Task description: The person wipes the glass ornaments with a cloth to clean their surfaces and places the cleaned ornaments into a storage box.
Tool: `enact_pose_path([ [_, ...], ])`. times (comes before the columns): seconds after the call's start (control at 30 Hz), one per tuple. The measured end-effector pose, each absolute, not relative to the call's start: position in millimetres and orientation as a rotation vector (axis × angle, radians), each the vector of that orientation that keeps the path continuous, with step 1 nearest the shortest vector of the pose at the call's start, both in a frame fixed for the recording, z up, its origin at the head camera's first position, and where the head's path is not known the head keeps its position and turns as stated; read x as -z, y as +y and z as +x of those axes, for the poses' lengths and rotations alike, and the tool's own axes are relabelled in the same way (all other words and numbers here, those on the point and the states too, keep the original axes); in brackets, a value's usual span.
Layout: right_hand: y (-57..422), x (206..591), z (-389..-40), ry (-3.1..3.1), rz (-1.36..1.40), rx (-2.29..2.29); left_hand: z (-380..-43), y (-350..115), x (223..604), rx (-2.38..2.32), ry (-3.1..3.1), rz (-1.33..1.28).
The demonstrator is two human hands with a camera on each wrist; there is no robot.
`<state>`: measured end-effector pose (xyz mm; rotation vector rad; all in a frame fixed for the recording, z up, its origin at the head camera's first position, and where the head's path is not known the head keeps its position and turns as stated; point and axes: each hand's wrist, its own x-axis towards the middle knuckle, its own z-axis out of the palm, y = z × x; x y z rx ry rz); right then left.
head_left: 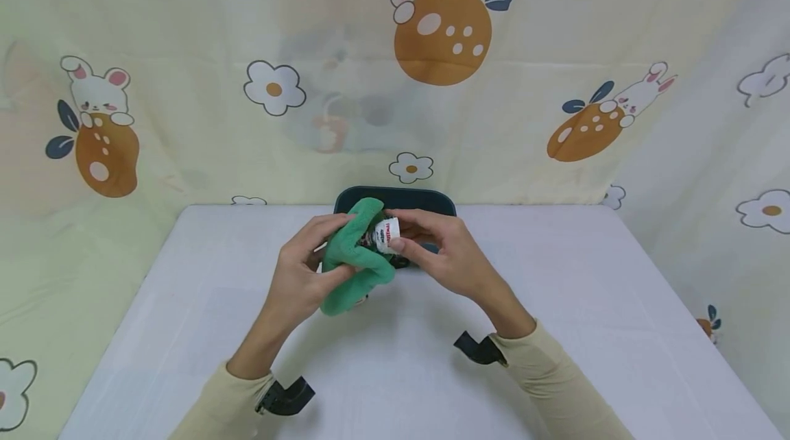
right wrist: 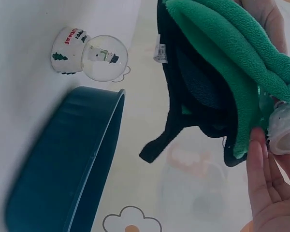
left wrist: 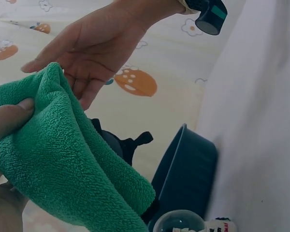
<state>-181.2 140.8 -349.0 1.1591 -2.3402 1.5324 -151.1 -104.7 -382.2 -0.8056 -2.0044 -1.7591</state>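
My left hand (head_left: pixel 308 272) grips a thick green terry cloth (head_left: pixel 352 255), thumb on the near side. The cloth is folded around a snow globe (head_left: pixel 387 234), whose white printed base sticks out to the right. My right hand (head_left: pixel 447 251) holds that base between thumb and fingers. Most of the globe's glass is hidden in the folds. The right wrist view shows the cloth's dark mesh backing (right wrist: pixel 200 77), with black trim, a loose strap and a white tag. Below the hands, a second snow globe (right wrist: pixel 104 58) with a snowman inside stands on the table.
A dark teal basin (right wrist: pixel 58 159) stands at the back of the white table (head_left: pixel 395 371), behind the hands. A curtain (head_left: pixel 204 138) printed with rabbits and flowers hangs along the table's far edge. Black camera mounts (head_left: pixel 286 397) are on both wrists.
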Motion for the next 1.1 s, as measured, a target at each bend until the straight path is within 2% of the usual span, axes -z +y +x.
enact_pose_path([
  [0.5,137.4,353.5,-181.1,-2.273,1.31,-1.581,-149.5,-111.5,380.5,1.894,-2.029,-0.702],
  [0.73,134.8,355.1,-181.4,-2.22,1.313,-1.455,-149.1,-111.8,378.5,2.068,-2.067,-0.537],
  [1.1,135.3,357.1,-186.6,-2.033,1.403,-1.16,-151.1,-111.5,375.9,2.242,-2.116,-0.459],
])
